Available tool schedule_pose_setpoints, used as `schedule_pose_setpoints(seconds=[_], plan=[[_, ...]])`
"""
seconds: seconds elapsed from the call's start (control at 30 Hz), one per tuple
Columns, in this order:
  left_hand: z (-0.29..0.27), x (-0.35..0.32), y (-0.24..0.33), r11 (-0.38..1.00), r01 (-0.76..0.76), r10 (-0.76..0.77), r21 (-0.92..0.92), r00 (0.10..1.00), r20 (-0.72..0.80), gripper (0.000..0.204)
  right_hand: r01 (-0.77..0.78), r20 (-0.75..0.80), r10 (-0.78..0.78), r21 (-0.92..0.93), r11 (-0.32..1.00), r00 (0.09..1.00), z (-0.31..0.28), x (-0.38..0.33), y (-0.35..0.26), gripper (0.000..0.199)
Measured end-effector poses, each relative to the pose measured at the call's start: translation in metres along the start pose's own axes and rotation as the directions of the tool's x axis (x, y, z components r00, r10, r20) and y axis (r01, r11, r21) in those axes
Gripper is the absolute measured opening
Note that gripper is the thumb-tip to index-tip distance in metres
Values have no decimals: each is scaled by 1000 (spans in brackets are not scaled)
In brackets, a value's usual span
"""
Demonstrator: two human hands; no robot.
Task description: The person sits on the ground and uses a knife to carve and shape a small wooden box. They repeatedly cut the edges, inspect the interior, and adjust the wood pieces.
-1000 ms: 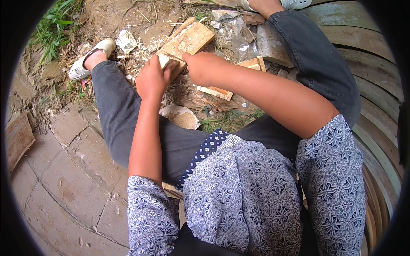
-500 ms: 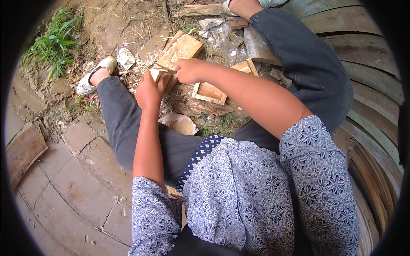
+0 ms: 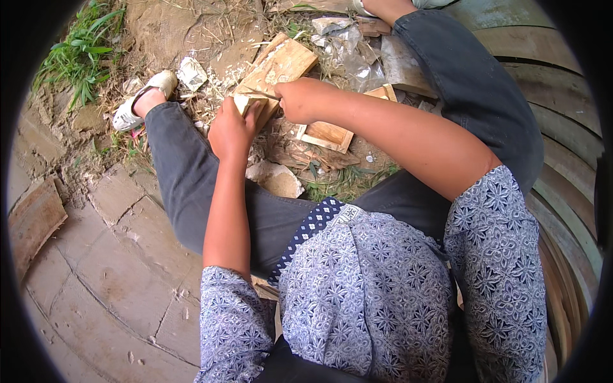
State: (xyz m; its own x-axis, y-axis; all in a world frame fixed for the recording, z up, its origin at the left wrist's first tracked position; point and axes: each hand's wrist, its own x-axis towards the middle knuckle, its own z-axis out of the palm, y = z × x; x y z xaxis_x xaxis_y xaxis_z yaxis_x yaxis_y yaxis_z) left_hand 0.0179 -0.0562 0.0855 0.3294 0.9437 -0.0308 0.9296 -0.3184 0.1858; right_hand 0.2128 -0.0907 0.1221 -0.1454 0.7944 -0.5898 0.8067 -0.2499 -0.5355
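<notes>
Between the spread legs, two hands meet at a wood block [image 3: 241, 102].
Fingers of the left hand [image 3: 231, 131] are closed round the block, which sits at the near end of a thick board [image 3: 290, 60]; the right hand [image 3: 301, 100] is curled on a thin tool [image 3: 269, 96] lying across the block, its exact kind too small to tell. Pale shavings [image 3: 220, 80] litter the ground left of the board; a shallow wooden frame [image 3: 329, 135] lies partly under the right forearm.
</notes>
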Motion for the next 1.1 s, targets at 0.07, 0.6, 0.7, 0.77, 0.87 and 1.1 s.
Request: schedule_pose_setpoints(seconds=[0.07,0.6,0.7,0.77,0.87,1.1], plan=[[1,0,-1,1000,-10,10,-7,1000,-27,51,-3,23,4,-33,999,1000,-5,-1,-6,34],[0,2,4,998,-42,42,50,999,-18,52,-12,-66,13,10,1000,998,24,38,7,36],[-2,1,4,999,-10,10,45,1000,12,53,20,-104,-9,109,994,995,21,32,18,35],[0,-2,2,999,-4,4,42,1000,11,52,25,-76,-16,119,993,997,10,16,14,34],[1,0,2,999,-5,4,38,1000,18,52,32,-8,-31,61,998,999,-3,2,11,35],[4,-2,2,1000,-26,26,4,1000,-15,51,2,61,3,-80,997,998,-10,3,-9,36]])
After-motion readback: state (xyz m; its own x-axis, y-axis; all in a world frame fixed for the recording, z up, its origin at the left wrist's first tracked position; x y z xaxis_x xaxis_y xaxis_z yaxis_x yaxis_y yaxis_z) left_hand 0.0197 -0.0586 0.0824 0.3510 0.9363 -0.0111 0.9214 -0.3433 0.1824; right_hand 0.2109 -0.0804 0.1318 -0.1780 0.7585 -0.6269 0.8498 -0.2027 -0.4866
